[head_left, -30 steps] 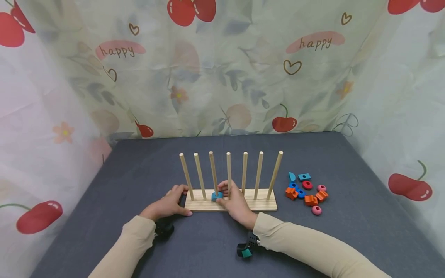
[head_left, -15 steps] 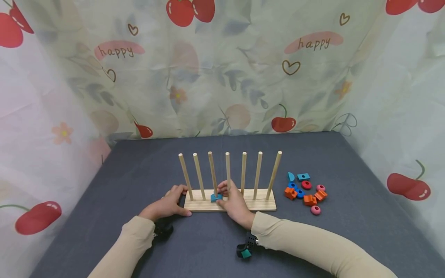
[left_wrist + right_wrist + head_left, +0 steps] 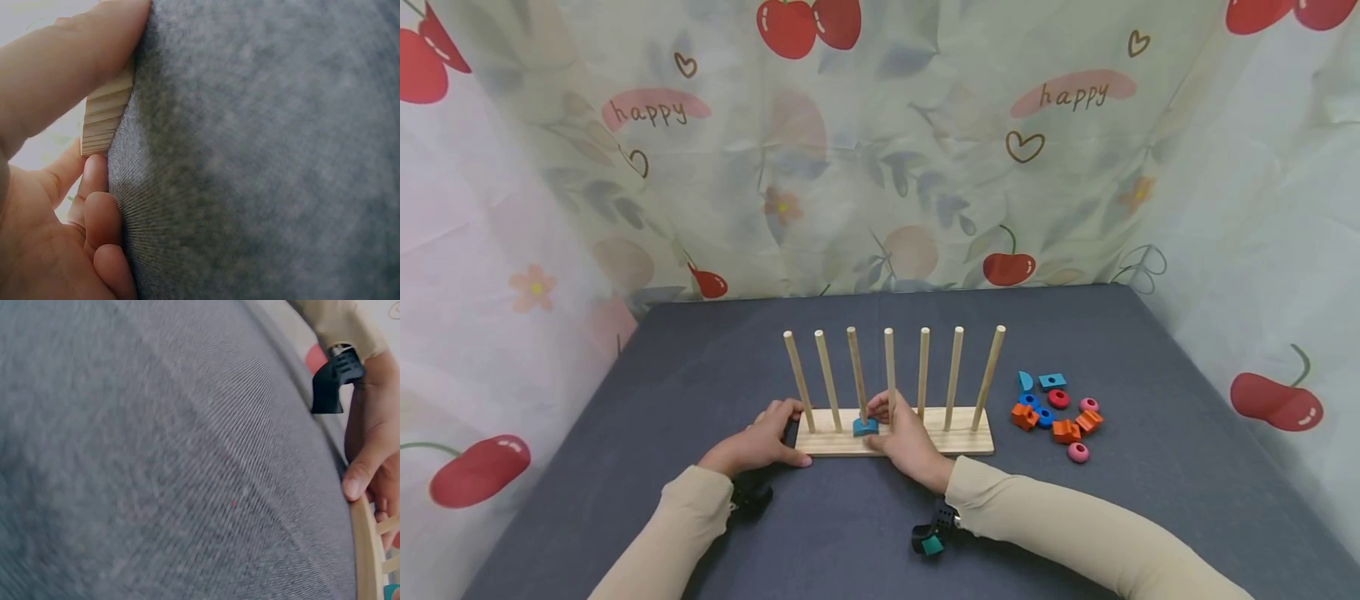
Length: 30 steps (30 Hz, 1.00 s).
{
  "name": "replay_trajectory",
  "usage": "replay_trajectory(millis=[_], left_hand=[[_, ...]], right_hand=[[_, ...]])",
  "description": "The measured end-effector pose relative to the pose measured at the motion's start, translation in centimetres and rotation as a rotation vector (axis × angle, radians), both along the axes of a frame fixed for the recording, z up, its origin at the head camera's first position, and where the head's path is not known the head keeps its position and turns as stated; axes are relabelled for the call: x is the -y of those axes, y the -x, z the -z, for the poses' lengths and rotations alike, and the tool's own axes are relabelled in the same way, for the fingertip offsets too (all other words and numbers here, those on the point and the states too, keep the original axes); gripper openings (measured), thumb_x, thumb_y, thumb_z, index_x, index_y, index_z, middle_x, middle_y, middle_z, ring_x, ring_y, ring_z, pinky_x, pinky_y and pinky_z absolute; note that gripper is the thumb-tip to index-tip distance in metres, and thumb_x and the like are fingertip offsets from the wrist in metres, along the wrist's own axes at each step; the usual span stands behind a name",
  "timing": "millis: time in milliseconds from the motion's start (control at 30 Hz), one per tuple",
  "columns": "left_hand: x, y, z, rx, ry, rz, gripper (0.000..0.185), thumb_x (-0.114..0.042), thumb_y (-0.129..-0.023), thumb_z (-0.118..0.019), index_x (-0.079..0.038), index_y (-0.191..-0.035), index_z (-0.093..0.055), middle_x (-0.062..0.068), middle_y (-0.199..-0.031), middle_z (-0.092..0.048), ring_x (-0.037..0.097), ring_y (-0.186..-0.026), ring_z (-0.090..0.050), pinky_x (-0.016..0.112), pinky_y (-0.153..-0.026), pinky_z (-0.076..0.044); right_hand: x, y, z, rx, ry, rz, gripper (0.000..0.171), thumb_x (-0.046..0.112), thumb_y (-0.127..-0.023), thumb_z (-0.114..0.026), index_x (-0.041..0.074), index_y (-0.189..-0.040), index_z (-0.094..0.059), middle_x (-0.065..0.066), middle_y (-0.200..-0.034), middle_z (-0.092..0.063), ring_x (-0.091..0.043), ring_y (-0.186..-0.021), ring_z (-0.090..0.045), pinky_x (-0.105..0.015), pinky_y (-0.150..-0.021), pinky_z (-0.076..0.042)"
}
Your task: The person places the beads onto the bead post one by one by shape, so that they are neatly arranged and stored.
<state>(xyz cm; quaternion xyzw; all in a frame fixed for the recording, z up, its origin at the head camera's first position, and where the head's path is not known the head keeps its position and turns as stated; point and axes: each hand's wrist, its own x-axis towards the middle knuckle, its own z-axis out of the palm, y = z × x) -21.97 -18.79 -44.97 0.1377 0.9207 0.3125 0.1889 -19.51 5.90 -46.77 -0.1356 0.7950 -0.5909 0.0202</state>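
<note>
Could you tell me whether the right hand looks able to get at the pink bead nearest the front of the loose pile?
Probably yes: the pink bead lies on open cloth right of the peg board, nothing between it and the right hand.

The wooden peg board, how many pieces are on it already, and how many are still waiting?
One teal piece sits at the bottom of the third peg on the peg board. The right hand holds that piece; the left hand grips the board's left end. The other six pegs are bare, and about ten loose pieces lie on the cloth to the right.
</note>
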Motion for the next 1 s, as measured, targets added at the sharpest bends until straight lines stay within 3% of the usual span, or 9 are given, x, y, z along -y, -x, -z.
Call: replay_trajectory(millis=[233,467,633,833,1000], left_hand=[[0.0,0.0,-0.1,0.009,-0.018,0.000,0.072,-0.029,-0.073,-0.085,-0.008,-0.129,-0.045,0.013,-0.124,-0.043,0.030,-0.112,-0.040,0.056,-0.097,-0.030],[0.0,0.0,-0.1,0.014,-0.017,-0.014,0.071,-0.029,-0.073,-0.085,-0.009,-0.129,-0.045,0.011,-0.122,-0.043,0.028,-0.111,-0.039,0.054,-0.097,-0.031],[0.0,0.0,0.0,0.009,-0.017,-0.008,0.071,-0.029,-0.074,-0.085,-0.009,-0.129,-0.045,0.011,-0.121,-0.043,0.028,-0.110,-0.039,0.053,-0.096,-0.031],[0.0,0.0,0.2,0.015,-0.020,-0.021,0.071,-0.028,-0.074,-0.085,-0.009,-0.129,-0.045,0.010,-0.121,-0.043,0.028,-0.110,-0.039,0.053,-0.097,-0.031],[0.0,0.0,0.3,0.013,-0.019,-0.031,0.071,-0.027,-0.073,-0.085,-0.010,-0.130,-0.046,0.010,-0.121,-0.043,0.027,-0.111,-0.039,0.053,-0.097,-0.031]], right_hand=[[-1.1,-1.1,-1.0,0.061,-0.055,-0.041,0.053,0.001,-0.084,-0.071,0.004,-0.131,-0.045,-0.015,-0.136,-0.052,-0.033,-0.130,-0.046,-0.051,-0.106,-0.033],[-2.9,-2.5,-2.4,0.143,-0.157,-0.146,0.087,0.020,-0.087,-0.072,-0.002,-0.151,-0.018,-0.022,-0.154,-0.028,-0.038,-0.142,-0.027,-0.054,-0.111,-0.025],[-4.9,-3.3,-4.3,0.261,-0.190,-0.230,0.096,0.025,-0.089,-0.071,0.002,-0.154,-0.005,-0.023,-0.158,-0.018,-0.041,-0.145,-0.019,-0.056,-0.111,-0.024],[-8.3,-4.0,-7.4,0.280,-0.199,-0.358,0.080,0.033,-0.092,-0.067,0.002,-0.151,-0.023,-0.023,-0.155,-0.027,-0.041,-0.142,-0.026,-0.057,-0.111,-0.024],[-11.6,-4.5,-10.4,0.188,-0.219,-0.365,0.054,0.032,-0.094,-0.063,0.005,-0.138,-0.046,-0.020,-0.141,-0.047,-0.038,-0.129,-0.047,-0.046,-0.100,-0.043]])
